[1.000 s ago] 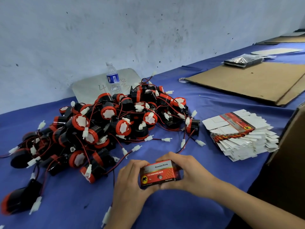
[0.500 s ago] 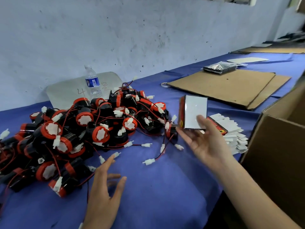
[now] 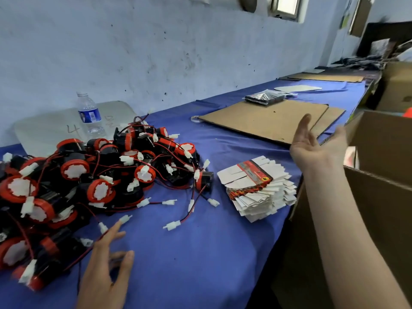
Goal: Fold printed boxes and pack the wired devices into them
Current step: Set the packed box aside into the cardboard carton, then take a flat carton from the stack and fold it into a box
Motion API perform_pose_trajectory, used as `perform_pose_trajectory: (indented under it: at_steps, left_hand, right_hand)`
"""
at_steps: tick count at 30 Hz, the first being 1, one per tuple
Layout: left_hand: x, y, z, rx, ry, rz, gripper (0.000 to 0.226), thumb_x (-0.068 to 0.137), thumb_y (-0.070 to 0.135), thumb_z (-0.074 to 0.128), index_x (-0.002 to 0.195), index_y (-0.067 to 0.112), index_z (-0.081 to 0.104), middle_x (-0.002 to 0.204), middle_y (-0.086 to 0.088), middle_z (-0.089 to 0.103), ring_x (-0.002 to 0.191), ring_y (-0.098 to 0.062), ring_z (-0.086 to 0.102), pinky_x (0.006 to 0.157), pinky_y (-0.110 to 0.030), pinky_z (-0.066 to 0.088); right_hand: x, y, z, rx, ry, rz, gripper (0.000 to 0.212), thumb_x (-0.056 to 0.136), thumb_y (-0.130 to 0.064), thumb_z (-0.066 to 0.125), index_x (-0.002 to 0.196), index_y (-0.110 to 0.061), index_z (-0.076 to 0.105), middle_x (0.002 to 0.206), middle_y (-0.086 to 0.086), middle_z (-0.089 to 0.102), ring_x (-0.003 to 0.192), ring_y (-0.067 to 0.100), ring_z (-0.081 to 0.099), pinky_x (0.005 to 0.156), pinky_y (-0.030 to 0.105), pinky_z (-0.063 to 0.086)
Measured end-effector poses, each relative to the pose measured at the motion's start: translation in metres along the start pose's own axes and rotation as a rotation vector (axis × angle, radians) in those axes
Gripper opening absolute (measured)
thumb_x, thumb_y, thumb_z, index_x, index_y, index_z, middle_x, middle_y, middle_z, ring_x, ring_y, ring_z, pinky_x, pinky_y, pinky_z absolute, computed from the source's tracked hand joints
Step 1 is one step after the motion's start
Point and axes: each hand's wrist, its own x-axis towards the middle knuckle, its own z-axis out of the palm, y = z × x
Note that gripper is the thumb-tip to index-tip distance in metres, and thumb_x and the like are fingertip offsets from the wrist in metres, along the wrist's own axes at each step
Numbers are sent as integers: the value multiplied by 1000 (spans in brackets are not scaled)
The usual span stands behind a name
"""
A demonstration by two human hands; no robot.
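A big pile of wired devices, black with red rims, white connectors and red-black wires, covers the left of the blue table. A stack of flat printed boxes, white with a red strip on top, lies right of the pile. My left hand hovers over the cloth at the pile's near edge, fingers spread, holding nothing. My right hand is raised palm up with straight fingers beside the large cardboard carton at the right, empty. No folded box is in view.
A water bottle stands behind the pile in front of a pale board. Flat cardboard sheets and a dark plastic-wrapped packet lie farther along the table. More cartons stand at the far right.
My right hand carried the filled box rightward toward the carton and now is empty. My left hand let go of the box and moved toward the pile. My view turned right.
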Motion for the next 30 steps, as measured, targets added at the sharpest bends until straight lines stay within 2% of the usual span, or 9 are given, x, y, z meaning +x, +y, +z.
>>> perform_pose_trajectory:
  at_steps: [2,4,7,9,13,18,21,25,30]
  left_hand:
    - [-1,-1,0,14,3,-5,82,89,5,62,117,76,34,117,36,52,84,6,62,74,2,40]
    - [-1,-3,-1,17,-2,-14,76,89,5,62,120,70,36,119,28,55,82,5,62,74,2,40]
    - [-1,-3,-1,12,-20,-23,67,90,5,61,124,59,39,121,20,56,82,5,62,75,2,39]
    - [0,-2,-1,18,-38,-19,65,90,6,60,125,57,39,121,19,56,84,3,62,78,-3,42]
    - [-1,-2,-3,26,-56,-29,64,91,8,60,122,60,38,122,21,55,85,3,61,79,-18,43]
    - [-1,-2,-3,38,-56,-47,67,91,7,60,118,65,38,119,29,53,86,4,60,77,-13,44]
    - [-1,-1,-4,53,-55,-51,69,91,8,61,115,68,37,118,33,51,86,4,60,81,-19,42]
    - [-2,2,-4,66,-57,-64,69,91,11,60,112,72,37,118,32,51,90,3,60,85,-25,42]
    - [-3,4,-4,79,-53,-47,68,91,11,61,112,72,38,118,30,53,91,2,61,85,-26,42]
  right_hand:
    - [11,12,-7,-430,-106,16,23,93,-24,61,99,-2,57,87,14,68,68,26,70,61,28,57]
    - [25,26,-15,-1242,-317,-123,8,93,-15,61,96,-9,64,83,8,69,79,24,67,72,29,55]
    - [53,32,-26,-2379,-668,-139,26,87,-20,69,113,-17,66,118,5,64,108,19,58,89,29,42]
    - [64,28,-23,-2750,-759,58,43,86,-23,70,127,-24,59,134,2,54,117,19,51,93,29,39]
    - [70,28,-7,-3076,-960,512,58,87,-26,67,141,-28,47,139,-1,48,108,13,48,88,27,39]
    - [72,34,-1,-3297,-1128,621,74,86,-19,67,149,-34,31,141,6,45,118,24,52,87,32,48]
    - [69,39,-3,-3390,-1232,579,79,85,-16,68,150,-35,28,134,3,44,118,22,50,80,31,44]
    - [67,49,-2,-3481,-1354,543,76,86,-17,66,151,-31,29,97,-6,40,83,13,43,57,22,33]
    - [58,54,-8,-3643,-1577,295,64,92,-9,52,150,-27,32,123,9,54,97,24,50,69,29,37]
